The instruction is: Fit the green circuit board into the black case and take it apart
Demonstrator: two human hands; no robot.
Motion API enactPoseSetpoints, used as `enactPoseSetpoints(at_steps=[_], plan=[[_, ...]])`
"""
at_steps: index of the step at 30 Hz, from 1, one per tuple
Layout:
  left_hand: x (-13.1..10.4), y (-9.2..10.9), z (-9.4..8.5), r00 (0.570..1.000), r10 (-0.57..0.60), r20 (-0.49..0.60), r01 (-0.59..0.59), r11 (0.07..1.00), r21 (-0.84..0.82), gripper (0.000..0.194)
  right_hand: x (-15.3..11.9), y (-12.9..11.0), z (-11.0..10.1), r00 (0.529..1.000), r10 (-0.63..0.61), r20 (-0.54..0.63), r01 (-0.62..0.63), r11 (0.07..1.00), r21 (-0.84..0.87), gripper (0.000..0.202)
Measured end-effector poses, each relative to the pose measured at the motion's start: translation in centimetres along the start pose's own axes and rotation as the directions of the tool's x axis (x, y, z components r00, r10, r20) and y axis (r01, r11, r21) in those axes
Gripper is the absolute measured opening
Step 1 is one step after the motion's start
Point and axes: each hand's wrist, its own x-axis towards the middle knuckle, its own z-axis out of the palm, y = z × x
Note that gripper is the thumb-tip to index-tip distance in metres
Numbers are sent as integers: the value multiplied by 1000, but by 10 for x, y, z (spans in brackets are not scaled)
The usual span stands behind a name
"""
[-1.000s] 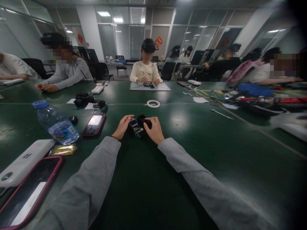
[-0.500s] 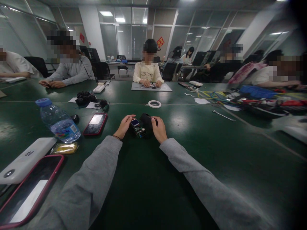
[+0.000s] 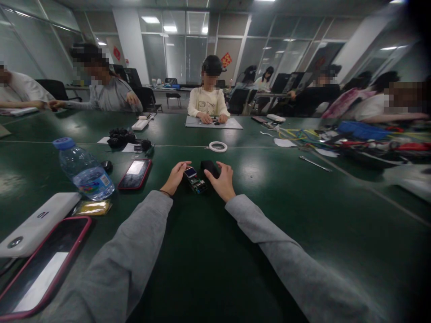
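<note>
Left hand: my left hand point(image 3: 174, 177) is at the left edge of the board, fingers reaching by its screen end. Can't tell from here if they're really pinching it.
Right hand: my right hand point(image 3: 224, 179) is at the black case, thumb overlapping it and fingers bent round its right side. Can't tell how firm that grip is, tbh.
Board: the board point(image 3: 195, 184) sits between my hands, little screen at the far-left end.
Case: the case point(image 3: 209, 168) is just right of the board.
Left of me: phone point(image 3: 135, 174), tilted bottle point(image 3: 84, 179), yellow packet point(image 3: 92, 207), all on the green bench point(image 3: 215, 251).
Beyond: tape ring point(image 3: 213, 149), then a co-worker point(image 3: 207, 101) in a cream top.
Right side: a wrench point(image 3: 315, 163), near messy cables.
</note>
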Motion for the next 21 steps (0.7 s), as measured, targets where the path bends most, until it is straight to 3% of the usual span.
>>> enactPoseSetpoints(at_steps=[4,8,13,18,21], plan=[[0,0,0,1000,-12,10,12,1000,0,26,-2,-5,-3,994,-92,59,94,995,-24,42],[2,-3,-2,1000,-15,17,15,1000,-2,29,1,-1,-5,999,17,41,-20,998,67,30],[4,-6,-4,1000,-17,25,17,1000,1,30,5,9,-2,988,150,-26,-147,986,80,34],[3,-5,-3,1000,-15,21,15,1000,5,32,5,12,0,982,128,-138,-131,991,-10,49],[4,-5,-2,1000,-13,4,13,1000,3,31,2,11,1,986,108,-125,-113,993,-34,62]])
